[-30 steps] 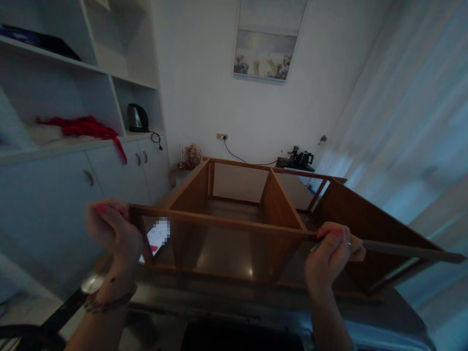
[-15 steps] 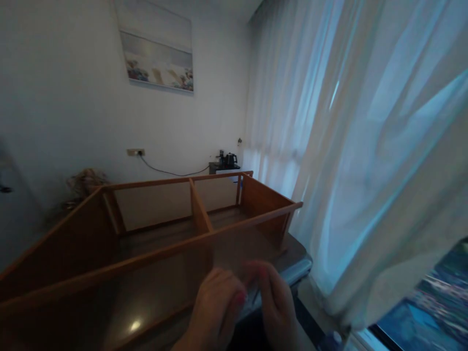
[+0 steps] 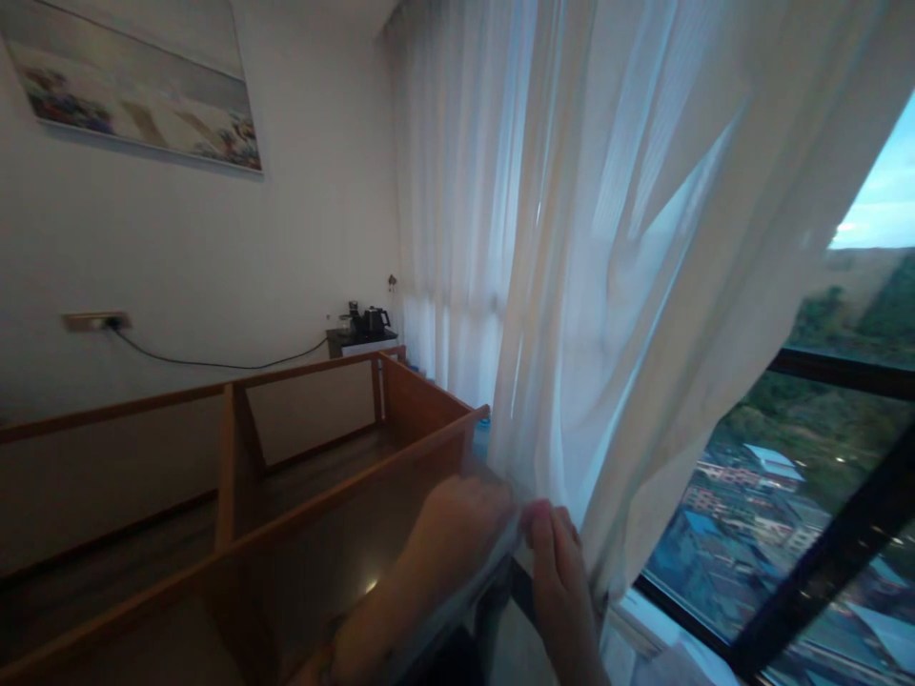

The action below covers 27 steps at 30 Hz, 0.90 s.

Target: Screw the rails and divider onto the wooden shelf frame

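Note:
My left hand (image 3: 468,519) reaches across the near right part of a brown wooden frame (image 3: 343,472), its fingers curled together and blurred. Close beside it, my right hand (image 3: 561,553) is closed, with thumb and fingertips pressed together. The fingertips of both hands almost meet. Something pale and blurred may lie between them, too unclear to name. Below the hands, the wooden frame's near corner and the surface under it are partly hidden by my left forearm.
A white curtain (image 3: 572,314) hangs just beyond my right hand. To the right is a window with a dark frame (image 3: 850,376). A kettle (image 3: 376,319) stands on a small dark-topped cabinet at the back. A black cord (image 3: 214,364) runs to a wall socket (image 3: 95,322).
My view has swung right, bringing more of the window in. Both hands are farther right relative to the wooden frame, near its right end and the curtain.

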Available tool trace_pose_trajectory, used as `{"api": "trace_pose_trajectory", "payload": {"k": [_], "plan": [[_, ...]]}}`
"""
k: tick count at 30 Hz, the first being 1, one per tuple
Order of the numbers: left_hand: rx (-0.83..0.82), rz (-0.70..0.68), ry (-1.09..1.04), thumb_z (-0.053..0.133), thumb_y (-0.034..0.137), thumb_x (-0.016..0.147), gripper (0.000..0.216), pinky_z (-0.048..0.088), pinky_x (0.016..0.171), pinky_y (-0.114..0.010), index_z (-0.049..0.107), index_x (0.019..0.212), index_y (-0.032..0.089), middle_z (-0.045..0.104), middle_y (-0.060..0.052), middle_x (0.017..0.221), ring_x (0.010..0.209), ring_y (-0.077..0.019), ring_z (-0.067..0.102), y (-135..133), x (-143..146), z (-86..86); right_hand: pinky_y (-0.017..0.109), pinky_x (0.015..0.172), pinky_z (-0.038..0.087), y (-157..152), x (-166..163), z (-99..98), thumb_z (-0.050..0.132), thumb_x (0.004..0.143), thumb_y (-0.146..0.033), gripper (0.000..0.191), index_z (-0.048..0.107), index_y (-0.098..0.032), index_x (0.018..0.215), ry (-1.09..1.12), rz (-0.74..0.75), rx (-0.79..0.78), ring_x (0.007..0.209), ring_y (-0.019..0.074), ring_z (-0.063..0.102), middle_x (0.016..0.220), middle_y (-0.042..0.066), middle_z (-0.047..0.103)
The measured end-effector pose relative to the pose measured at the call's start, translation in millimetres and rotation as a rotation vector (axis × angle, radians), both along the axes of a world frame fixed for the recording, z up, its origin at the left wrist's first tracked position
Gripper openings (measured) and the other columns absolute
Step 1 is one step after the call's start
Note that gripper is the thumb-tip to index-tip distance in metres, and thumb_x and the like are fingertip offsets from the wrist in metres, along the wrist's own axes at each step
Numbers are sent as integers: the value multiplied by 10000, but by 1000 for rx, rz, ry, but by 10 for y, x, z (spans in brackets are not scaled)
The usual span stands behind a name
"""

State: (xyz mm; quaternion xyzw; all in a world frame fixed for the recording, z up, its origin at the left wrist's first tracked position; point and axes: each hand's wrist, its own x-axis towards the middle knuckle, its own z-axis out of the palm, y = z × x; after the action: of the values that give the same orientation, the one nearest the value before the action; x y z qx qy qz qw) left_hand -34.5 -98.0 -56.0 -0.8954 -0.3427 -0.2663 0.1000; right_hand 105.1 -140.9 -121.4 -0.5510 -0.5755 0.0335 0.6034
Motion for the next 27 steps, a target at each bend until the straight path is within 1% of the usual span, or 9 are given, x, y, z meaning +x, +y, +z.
{"api": "trace_pose_trajectory", "payload": {"k": [3,5,8,11,15,18,22,25,27], "plan": [[15,-32,-54,528,219,911,135,350,593,-296,547,779,202,642,11,728,682,-178,600,150,115,36,323,714,426,224,50,203,334,993,-510,474,587,-234,702,-20,45,10,664,172,515,662,-2,539],[24,-27,-97,537,208,901,145,338,581,-298,532,756,203,634,13,712,659,-172,586,236,168,4,326,745,416,377,73,197,354,988,-514,462,612,-239,721,-34,68,38,671,173,520,670,-1,556],[43,-24,-148,501,161,894,149,328,564,-295,525,753,204,635,5,702,631,-163,571,356,207,-34,329,773,428,574,111,102,389,978,-518,410,668,-257,831,-42,94,76,708,183,559,718,4,614],[47,-32,-172,493,121,872,153,340,562,-294,517,750,210,639,10,700,620,-165,573,439,213,0,334,763,452,671,142,108,419,954,-558,412,698,-260,899,-36,130,87,745,196,589,780,22,660],[67,-43,-209,516,110,843,158,345,541,-296,497,732,220,618,21,664,582,-168,563,485,212,42,305,696,469,634,141,294,392,967,-541,450,691,-263,778,4,243,21,684,180,569,681,10,611],[93,-79,-201,535,123,829,138,346,536,-303,503,740,224,608,18,660,577,-176,560,505,200,-25,292,673,488,554,101,381,410,945,-581,462,688,-259,766,82,295,-30,693,181,582,707,17,629],[52,-80,-104,568,121,807,115,359,571,-310,531,764,221,617,16,688,620,-190,569,489,183,-111,281,714,520,451,29,314,437,920,-616,461,712,-250,864,215,292,-87,774,185,625,814,34,676],[14,-78,-12,536,113,834,119,359,596,-319,548,780,218,628,8,734,674,-202,574,405,180,-66,295,774,523,355,-8,230,472,909,-602,430,707,-242,926,277,228,-101,856,196,638,900,47,692],[21,-89,-5,502,139,874,123,362,621,-332,551,790,215,628,-1,761,709,-208,573,332,175,-6,290,757,517,272,-13,217,460,914,-598,431,693,-236,909,297,176,-95,830,190,630,873,42,682]]}}
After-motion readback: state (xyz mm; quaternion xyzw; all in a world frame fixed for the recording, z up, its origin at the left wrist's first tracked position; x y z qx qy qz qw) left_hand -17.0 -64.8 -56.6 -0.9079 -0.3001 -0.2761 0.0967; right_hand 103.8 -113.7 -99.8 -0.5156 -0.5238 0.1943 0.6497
